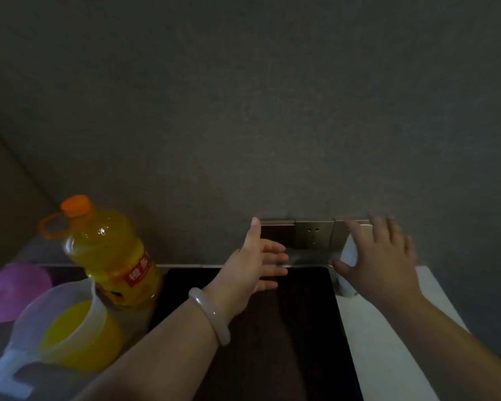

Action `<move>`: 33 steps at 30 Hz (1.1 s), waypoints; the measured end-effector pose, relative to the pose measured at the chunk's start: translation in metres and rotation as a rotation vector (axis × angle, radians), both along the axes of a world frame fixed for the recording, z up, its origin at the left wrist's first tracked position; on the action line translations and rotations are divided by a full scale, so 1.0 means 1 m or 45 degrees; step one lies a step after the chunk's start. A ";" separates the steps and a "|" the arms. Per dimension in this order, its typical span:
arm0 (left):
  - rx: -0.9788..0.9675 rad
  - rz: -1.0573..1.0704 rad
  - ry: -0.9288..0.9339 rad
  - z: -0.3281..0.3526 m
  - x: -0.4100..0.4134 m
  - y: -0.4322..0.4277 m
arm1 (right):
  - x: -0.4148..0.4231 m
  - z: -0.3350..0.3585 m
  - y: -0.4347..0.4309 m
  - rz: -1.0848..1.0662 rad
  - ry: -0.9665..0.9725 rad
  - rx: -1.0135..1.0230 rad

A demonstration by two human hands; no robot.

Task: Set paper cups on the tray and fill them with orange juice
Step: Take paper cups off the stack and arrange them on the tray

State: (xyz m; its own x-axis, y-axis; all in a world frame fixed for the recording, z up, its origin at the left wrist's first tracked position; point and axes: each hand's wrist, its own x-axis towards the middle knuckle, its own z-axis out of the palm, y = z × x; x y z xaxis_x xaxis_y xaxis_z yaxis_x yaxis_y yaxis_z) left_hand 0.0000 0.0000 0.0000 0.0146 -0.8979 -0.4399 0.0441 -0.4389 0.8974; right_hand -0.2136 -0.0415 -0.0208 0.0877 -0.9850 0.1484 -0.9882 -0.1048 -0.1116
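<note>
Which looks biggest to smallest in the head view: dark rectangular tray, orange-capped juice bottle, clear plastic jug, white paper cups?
1. Dark rectangular tray.
2. Clear plastic jug and orange-capped juice bottle look alike; the jug is nearer, so unranked.
3. White paper cups, mostly hidden by the right hand.

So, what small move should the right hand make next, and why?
Probably close the right hand round the white paper cup beneath it: the fingers look spread, not yet gripping, and the dark tray shows no cup.
</note>
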 end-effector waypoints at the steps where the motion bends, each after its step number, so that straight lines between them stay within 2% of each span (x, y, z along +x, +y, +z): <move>1: 0.002 0.008 -0.005 0.000 0.000 0.001 | -0.001 0.001 -0.004 -0.015 0.007 0.062; 5: -0.012 0.024 -0.034 -0.006 0.000 0.005 | -0.005 -0.001 -0.015 -0.063 -0.119 0.259; 8: -0.043 0.019 -0.097 -0.012 0.001 0.008 | -0.003 -0.002 -0.016 -0.102 -0.223 0.275; 12: -0.085 -0.037 -0.182 -0.014 0.000 0.012 | -0.002 0.002 -0.014 -0.098 -0.261 0.209; 17: -0.212 -0.149 -0.303 -0.007 -0.006 0.010 | 0.000 0.026 -0.014 -0.079 -0.377 -0.021; 23: -0.496 -0.323 -0.653 0.015 -0.009 0.004 | 0.017 0.068 -0.003 0.088 -0.502 -0.198; 27: -0.690 -0.361 -0.930 0.025 -0.002 0.006 | 0.040 0.076 0.009 0.278 -0.793 -0.039; 31: -0.661 -0.364 -1.186 0.027 0.018 0.018 | 0.064 0.071 0.023 0.460 -0.958 0.149; 33: -0.637 -0.366 -1.210 0.024 0.031 0.028 | 0.074 0.067 0.031 0.515 -1.004 0.237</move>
State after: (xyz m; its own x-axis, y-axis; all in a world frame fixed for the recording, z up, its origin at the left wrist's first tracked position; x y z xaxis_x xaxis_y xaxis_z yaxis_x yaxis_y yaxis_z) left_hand 0.0310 0.0281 0.0235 -0.0837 -0.9951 0.0522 -0.8008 0.0984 0.5908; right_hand -0.1400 -0.0103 0.0460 0.3728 -0.9152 0.1531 -0.5096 -0.3399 -0.7904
